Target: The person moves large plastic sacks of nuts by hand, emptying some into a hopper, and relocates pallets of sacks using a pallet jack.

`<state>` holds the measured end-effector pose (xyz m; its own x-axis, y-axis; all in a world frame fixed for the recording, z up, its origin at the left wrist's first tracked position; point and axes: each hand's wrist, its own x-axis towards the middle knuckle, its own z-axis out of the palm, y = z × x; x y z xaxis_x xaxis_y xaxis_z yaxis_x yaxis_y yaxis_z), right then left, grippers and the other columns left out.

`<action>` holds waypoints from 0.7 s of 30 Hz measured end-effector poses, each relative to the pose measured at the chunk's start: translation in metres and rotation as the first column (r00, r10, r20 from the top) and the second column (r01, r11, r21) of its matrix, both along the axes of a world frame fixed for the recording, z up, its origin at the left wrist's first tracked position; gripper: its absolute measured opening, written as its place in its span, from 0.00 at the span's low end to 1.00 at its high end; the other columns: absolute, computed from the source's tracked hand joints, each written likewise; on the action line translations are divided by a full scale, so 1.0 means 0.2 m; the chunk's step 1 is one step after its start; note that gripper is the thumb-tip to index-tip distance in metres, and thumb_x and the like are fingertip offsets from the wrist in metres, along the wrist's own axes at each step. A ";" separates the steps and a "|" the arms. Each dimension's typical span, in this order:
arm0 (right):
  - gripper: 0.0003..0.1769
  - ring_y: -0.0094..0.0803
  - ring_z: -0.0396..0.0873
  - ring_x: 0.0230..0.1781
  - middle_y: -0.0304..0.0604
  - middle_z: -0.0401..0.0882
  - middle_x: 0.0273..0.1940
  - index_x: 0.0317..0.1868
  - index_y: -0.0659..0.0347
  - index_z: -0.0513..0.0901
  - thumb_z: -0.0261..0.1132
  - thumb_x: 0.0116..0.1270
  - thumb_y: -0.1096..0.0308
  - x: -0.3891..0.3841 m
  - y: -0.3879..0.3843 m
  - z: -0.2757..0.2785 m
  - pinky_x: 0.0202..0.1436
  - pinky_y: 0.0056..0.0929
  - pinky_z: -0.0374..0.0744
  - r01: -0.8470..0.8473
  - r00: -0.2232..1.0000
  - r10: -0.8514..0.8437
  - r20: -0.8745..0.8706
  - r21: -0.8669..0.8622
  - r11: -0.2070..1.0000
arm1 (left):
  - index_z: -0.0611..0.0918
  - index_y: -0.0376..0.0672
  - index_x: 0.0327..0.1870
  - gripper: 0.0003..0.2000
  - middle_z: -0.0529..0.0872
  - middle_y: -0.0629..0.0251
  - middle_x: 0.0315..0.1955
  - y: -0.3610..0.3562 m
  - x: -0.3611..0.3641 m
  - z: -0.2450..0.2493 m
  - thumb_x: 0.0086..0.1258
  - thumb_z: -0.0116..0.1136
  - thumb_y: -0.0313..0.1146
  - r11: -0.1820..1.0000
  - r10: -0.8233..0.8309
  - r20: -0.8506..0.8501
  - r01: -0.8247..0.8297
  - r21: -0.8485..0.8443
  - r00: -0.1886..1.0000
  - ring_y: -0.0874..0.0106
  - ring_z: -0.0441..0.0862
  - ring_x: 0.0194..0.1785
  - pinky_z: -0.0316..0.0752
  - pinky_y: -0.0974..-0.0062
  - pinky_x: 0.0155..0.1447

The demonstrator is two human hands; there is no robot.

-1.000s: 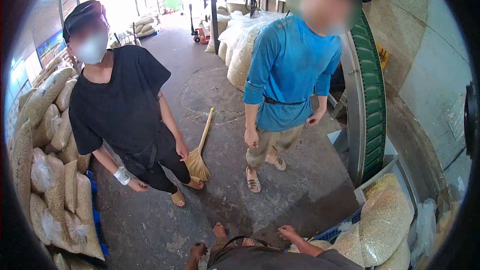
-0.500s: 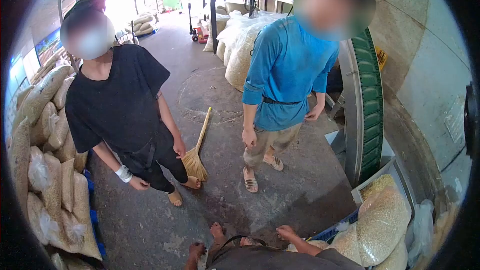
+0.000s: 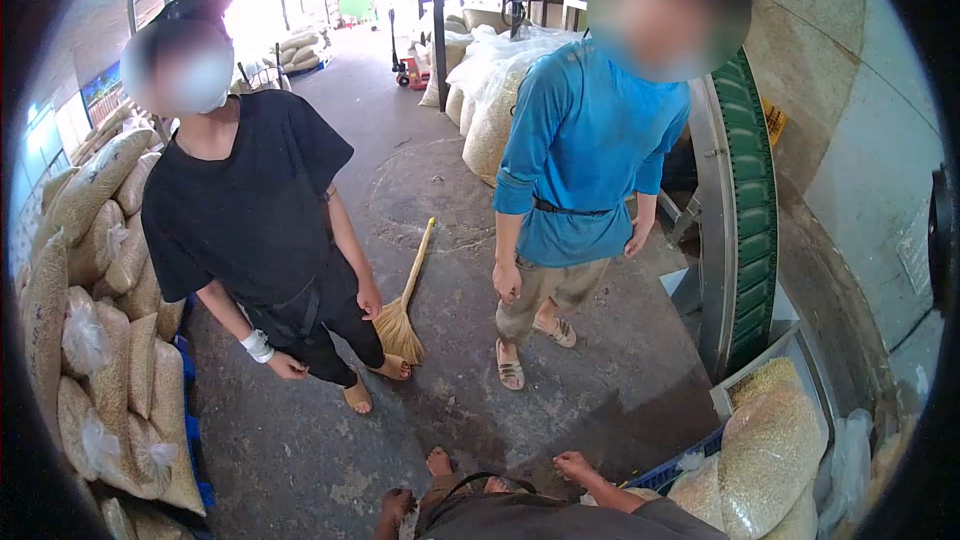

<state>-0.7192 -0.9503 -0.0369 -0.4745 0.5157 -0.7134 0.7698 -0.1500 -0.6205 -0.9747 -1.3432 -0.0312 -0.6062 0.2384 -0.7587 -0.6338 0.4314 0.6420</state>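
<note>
My left hand (image 3: 397,504) hangs low at the bottom of the view, beside my dark clothing (image 3: 560,520). It is in shade and its fingers do not show clearly; a small pale patch lies just below it. Out to the other side, my right hand (image 3: 574,466) is held in front of my body with its fingers curled in a loose fist, and no object shows in it. Nearest to that hand are plump clear sacks of pale grain (image 3: 765,455). My bare foot (image 3: 438,461) stands on the concrete floor between the hands.
Two people, one in a black shirt (image 3: 250,180) and one in a blue shirt (image 3: 590,150), stand facing me. A straw broom (image 3: 403,325) lies behind them. Filled sacks (image 3: 110,340) are stacked at left. At right rises a green conveyor belt (image 3: 748,230) above a grain hopper (image 3: 800,350).
The view has shifted slightly, so the people and the sacks sit a little to the right. Both my hands keep about the same pose.
</note>
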 end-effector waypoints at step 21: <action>0.19 0.25 0.80 0.31 0.41 0.82 0.35 0.48 0.64 0.79 0.60 0.66 0.56 0.06 0.04 0.03 0.30 0.27 0.75 0.025 0.999 -0.024 0.034 -0.023 0.999 | 0.79 0.30 0.34 0.14 0.82 0.57 0.22 0.11 0.01 0.01 0.61 0.58 0.36 0.998 -0.020 -0.031 0.018 -0.064 0.999 0.66 0.81 0.23 0.76 0.71 0.27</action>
<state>-0.7071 -0.9433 -0.0316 -0.4374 0.5102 -0.7405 0.7860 -0.1832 -0.5905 -0.9722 -1.3215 -0.0292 -0.6262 0.2021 -0.7530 -0.6044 0.4842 0.6326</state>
